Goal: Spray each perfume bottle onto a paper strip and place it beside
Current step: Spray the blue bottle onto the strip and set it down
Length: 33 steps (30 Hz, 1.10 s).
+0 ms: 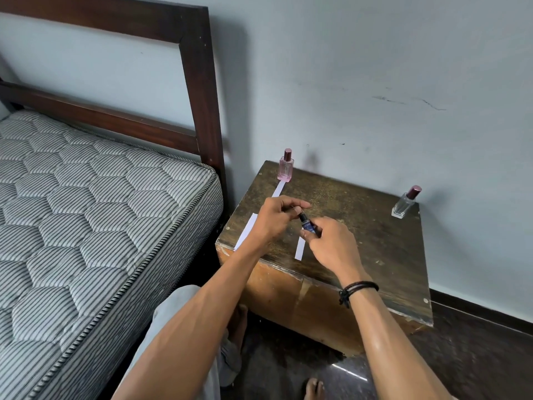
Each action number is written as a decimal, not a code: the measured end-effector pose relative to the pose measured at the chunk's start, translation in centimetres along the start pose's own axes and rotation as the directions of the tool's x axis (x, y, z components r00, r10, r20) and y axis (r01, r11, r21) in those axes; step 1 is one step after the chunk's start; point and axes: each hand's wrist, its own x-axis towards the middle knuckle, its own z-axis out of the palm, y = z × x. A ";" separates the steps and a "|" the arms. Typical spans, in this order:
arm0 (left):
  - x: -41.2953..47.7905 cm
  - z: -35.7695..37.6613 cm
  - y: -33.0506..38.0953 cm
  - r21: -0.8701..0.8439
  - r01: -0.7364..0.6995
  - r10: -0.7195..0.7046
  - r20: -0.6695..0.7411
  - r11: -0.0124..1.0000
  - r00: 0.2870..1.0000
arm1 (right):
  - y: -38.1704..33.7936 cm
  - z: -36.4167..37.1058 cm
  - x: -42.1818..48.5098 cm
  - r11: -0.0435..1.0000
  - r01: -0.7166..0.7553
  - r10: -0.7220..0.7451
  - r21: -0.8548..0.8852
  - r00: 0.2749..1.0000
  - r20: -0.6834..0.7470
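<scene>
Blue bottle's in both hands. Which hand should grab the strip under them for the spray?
Left, probably. The right hand grips the blue bottle body; the left hand only pinches its top and could free up for the paper strip just below.

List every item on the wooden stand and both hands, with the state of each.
Pink bottle: upright, capped, back left corner.
Clear bottle: upright, capped, back right corner.
Blue bottle: tilted, held off the stand top.
Left hand: closed at the blue bottle's top.
Right hand: gripping the blue bottle's body.
Strip by pink bottle: lying flat.
Left-edge strip: lying flat.
Middle strip: flat, partly hidden by the hands.
</scene>
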 end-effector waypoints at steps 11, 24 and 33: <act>0.5 -1.4 0.6 -0.193 0.095 -0.126 -0.160 0.977 0.979 | 1.0 -1.9 -1.3 0.996 -0.046 0.054 -0.078 0.994 0.098; 0.6 0.1 -0.5 0.372 -0.028 0.052 -0.054 0.928 0.997 | 2.4 -2.2 -0.7 0.807 -0.257 0.194 0.531 0.966 0.173; 0.0 0.8 -1.2 0.616 -0.047 0.066 -0.007 0.786 0.998 | 2.6 -2.7 -0.8 0.578 -0.299 0.170 0.760 0.954 0.246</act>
